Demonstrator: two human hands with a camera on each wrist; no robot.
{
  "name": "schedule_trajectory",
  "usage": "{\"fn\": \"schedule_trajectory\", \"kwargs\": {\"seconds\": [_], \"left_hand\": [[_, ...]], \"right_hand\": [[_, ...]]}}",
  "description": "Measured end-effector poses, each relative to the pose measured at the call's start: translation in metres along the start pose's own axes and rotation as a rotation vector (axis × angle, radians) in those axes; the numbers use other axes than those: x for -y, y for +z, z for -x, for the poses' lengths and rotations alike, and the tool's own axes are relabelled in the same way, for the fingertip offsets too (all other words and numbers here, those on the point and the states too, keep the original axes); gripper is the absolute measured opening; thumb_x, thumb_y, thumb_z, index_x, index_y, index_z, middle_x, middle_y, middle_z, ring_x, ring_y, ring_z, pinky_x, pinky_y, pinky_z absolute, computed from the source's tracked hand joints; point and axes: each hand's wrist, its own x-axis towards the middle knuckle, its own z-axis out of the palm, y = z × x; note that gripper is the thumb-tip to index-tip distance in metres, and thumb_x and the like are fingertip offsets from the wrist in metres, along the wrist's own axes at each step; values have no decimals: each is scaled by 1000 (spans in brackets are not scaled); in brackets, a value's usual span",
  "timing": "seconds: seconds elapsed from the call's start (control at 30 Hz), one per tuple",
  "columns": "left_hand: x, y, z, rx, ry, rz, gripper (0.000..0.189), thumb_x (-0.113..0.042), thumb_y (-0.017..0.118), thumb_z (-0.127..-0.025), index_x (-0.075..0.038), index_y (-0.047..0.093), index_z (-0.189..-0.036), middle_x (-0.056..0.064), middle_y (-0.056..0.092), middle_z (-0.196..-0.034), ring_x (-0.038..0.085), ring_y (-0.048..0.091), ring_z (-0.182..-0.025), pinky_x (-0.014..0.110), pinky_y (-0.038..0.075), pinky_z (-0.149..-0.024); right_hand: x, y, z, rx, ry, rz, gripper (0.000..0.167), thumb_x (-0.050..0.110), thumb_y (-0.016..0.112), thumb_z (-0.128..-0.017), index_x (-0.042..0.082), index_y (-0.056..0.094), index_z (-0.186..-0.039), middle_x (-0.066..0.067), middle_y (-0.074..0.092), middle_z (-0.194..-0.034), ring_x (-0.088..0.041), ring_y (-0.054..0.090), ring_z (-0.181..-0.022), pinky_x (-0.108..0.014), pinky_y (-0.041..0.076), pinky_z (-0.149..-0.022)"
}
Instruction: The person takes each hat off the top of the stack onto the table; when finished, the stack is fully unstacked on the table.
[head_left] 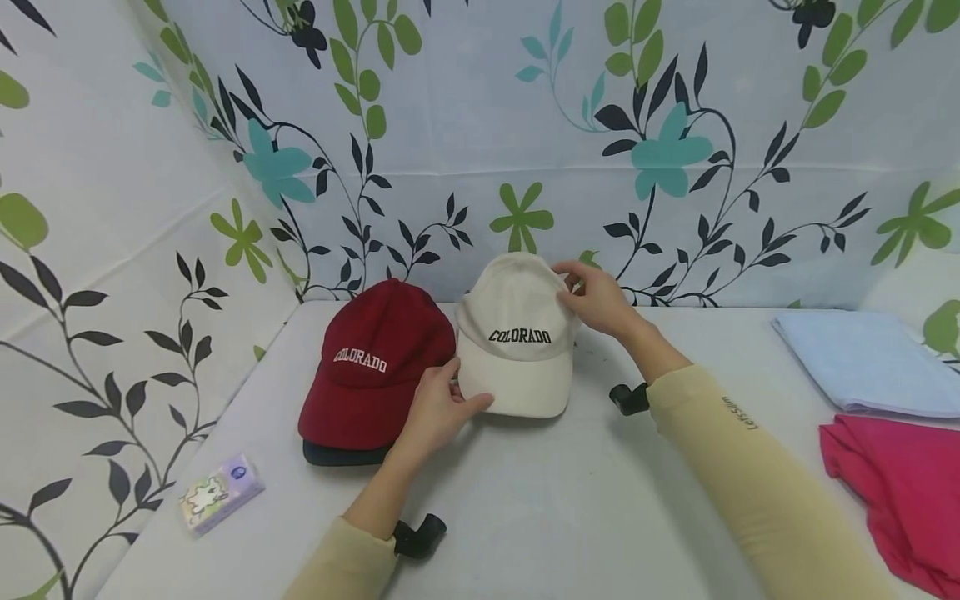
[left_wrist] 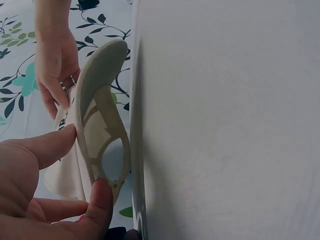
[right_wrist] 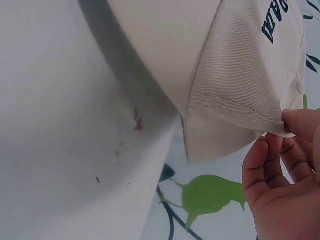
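Note:
A cream baseball cap (head_left: pixel 517 308) with dark COLORADO lettering is held at the far side of the white table, its brim toward me. My left hand (head_left: pixel 435 408) pinches the brim at its left edge, thumb on top and fingers beneath, as the left wrist view shows. The crown's right side is pinched by my right hand (head_left: pixel 596 302); in the right wrist view its thumb and fingertips grip a fold of the fabric (right_wrist: pixel 240 105). Close on the left lies a red COLORADO cap (head_left: pixel 382 358), stacked over a dark cap (head_left: pixel 341 455) of which only the brim shows.
A small lilac pack (head_left: pixel 221 493) with a cartoon print lies at the table's left. Folded light blue cloth (head_left: pixel 862 358) and bright pink cloth (head_left: pixel 900 483) lie at the right. A leaf-patterned curtain (head_left: pixel 465 108) hangs behind the table (head_left: pixel 570 517).

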Motion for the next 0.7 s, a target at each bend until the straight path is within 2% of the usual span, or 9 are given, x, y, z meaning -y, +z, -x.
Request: {"fn": "schedule_trajectory", "kwargs": {"seconds": [0.27,0.57,0.7], "left_hand": [[0,2,3,47,-42,-46,77,-25,81,-86,12,46,-143,16,52,-105,21,53,-87,34,47,-73],[0,1,7,99,-37,-94,75,-25,80,-87,12,46,-143,19,53,-110,23,53,-92,37,49,-76],[3,1,8,117,-21,-107,66,-25,80,-87,11,53,-135,16,54,-102,25,51,-95,37,48,-74]], "right_hand": [[-6,8,-4,3,-6,-13,40,6,58,-99,5,56,-139,-14,58,-106,-30,61,-92,-36,52,-72],[-6,17,-2,12,13,-16,40,6,58,-99,5,56,-139,-14,59,-106,-29,61,-92,-34,51,-70],[-6,20,-1,21,12,-11,41,6,58,-99,5,55,-140,-14,58,-106,-29,61,-92,-34,51,-71]]}}
